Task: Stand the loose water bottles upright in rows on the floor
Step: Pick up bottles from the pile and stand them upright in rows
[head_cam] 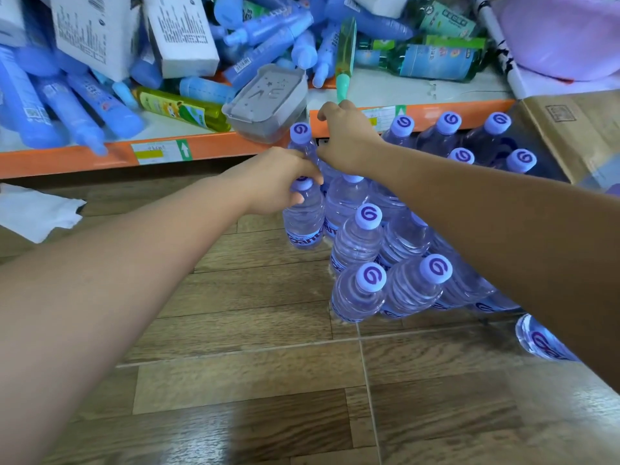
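1. The wood-look floor holds my block of upright water bottles, packed touching, running back under the orange shelf edge.
2. 1 loose bottle lies on its side, near right.
3. My left hand closes its fingers on a front-left bottle; I'd press it flush.
4. My right hand curls around the rear bottle; how firmly, I cannot tell.

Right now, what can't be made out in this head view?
- Right hand: its fingers curl away, so its grip is hidden.
- Cap under left hand: mostly covered.
- Bottle at lower right: crossed by the right forearm; lying or standing unclear.
- Shelf price tag: print too blurred.
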`<state>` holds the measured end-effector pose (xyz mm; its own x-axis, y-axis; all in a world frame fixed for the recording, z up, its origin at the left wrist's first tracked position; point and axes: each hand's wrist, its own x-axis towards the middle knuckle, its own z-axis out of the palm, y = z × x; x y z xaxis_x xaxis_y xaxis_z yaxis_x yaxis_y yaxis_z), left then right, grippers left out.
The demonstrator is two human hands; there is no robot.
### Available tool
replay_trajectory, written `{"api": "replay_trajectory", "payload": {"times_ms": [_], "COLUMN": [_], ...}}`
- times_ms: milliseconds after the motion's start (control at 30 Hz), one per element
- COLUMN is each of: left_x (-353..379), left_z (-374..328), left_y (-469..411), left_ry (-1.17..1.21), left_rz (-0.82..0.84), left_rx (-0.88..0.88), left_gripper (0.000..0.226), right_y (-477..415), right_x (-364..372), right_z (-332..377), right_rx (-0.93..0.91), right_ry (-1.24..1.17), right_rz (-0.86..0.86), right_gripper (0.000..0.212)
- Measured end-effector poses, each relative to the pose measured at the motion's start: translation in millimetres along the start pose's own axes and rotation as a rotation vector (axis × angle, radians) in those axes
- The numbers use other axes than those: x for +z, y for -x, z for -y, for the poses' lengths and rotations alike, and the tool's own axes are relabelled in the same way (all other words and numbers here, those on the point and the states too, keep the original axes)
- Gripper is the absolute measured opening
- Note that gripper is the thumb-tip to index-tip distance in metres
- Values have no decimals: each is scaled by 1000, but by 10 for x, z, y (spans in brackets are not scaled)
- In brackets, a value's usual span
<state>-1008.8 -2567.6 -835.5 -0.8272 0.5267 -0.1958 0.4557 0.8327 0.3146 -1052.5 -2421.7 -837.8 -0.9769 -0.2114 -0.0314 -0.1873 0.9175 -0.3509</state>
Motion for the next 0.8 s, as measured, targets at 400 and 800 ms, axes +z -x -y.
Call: {"api": "replay_trajectory", "payload": {"times_ms": [400, 800], "left_x": [-114, -44], "left_z": [-66, -807], "left_y": [-76, -34], "left_ry": [-9, -62], "left_rz": [-343, -194], "left_rx": [-111, -168], "left_gripper": [29, 42], "right_y": [292, 808], "right_x": [-178, -671], "right_z": [-127, -722], "right_rx": [45, 50], "right_ry": [63, 194], "right_rz": [119, 152], "right_gripper": [24, 35]}}
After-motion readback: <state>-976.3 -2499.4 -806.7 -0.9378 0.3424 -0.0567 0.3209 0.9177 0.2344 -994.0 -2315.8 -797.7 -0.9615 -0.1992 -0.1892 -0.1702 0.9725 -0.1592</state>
